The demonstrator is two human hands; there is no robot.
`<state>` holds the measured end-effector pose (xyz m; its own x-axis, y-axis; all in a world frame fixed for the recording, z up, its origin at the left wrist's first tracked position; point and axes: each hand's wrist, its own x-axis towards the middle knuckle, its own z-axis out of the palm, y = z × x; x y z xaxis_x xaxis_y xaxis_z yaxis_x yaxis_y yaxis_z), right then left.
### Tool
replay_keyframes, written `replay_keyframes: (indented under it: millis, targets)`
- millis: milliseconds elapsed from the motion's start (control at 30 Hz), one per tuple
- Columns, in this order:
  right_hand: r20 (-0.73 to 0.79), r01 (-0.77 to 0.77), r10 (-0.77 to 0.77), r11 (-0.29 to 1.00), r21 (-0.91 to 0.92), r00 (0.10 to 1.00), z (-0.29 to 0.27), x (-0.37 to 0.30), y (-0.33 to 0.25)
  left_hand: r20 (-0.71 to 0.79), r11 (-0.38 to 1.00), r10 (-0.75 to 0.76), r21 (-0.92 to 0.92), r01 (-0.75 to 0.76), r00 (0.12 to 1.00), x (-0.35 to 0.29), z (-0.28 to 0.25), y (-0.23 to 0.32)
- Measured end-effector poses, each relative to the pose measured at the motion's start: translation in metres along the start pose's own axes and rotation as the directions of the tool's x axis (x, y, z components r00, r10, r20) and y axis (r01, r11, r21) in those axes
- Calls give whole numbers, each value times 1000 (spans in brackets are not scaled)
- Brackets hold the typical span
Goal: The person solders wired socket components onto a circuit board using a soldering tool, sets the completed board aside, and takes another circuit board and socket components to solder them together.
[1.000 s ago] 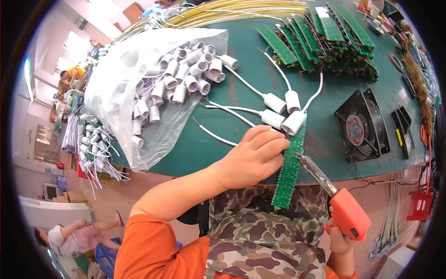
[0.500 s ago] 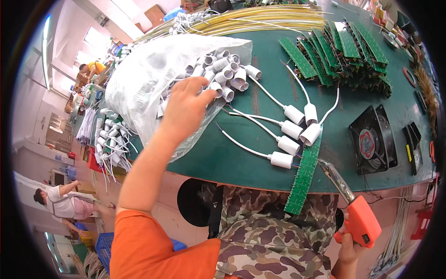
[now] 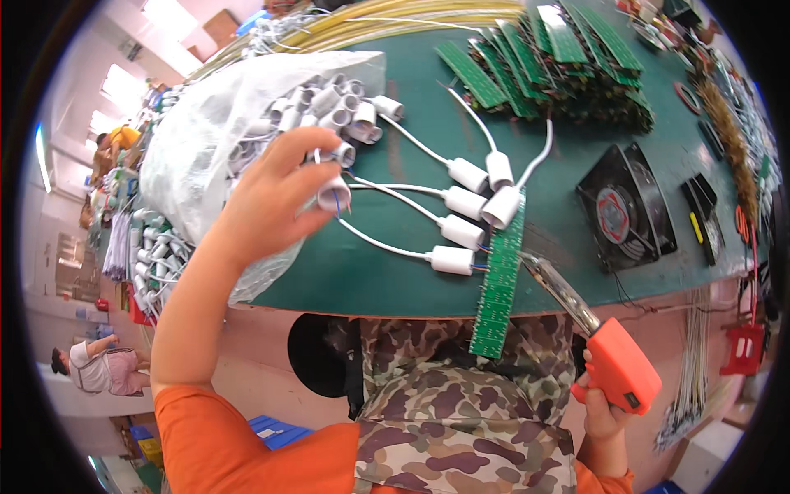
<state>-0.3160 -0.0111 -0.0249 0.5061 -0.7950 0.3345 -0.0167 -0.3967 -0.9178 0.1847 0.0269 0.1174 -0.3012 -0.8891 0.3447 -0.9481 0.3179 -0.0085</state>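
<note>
My left hand [image 3: 284, 185] grips a white lamp holder [image 3: 333, 195] with its open end toward me, wire ends poking out. Just behind it lies a plastic bag [image 3: 193, 136] full of more such white holders. My right hand [image 3: 605, 416] is wrapped round the orange handle of a soldering gun [image 3: 621, 366]; its tip sits beside a long green circuit board [image 3: 496, 309]. The board sticks out over the table's front edge. Several wired lamp holders [image 3: 452, 260] lie along its left side and far end, some with thin wires reaching the board.
Stacked green circuit boards [image 3: 568, 70] stand at the far side of the green table [image 3: 378, 284]. A black fan [image 3: 625, 210] is to the right, with a black holder [image 3: 704, 218] beyond it. Long yellowish rods [image 3: 411, 16] lie along the back. Two other people are in the left background.
My left hand has come away from the bag with a lamp holder in it. The view has shifted, so the table things appear further left and higher. The soldering gun stays by the board.
</note>
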Motion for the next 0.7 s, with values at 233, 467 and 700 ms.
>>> replay_keyframes:
  millis: [233, 467, 700]
  targets:
    - [117, 55, -39, 989, -137, 992, -4, 4, -8, 77, 936, 57, -350, -27, 995, 1, 64, 100]
    - [-77, -114, 102, 980, -162, 992, 12, 6, -19, -194, 905, -14, -419, -70, 981, 4, 103, 118]
    - [32, -14, 25, 947, -322, 999, 5, -14, -3, -279, 948, -49, -317, -44, 959, 7, 112, 126]
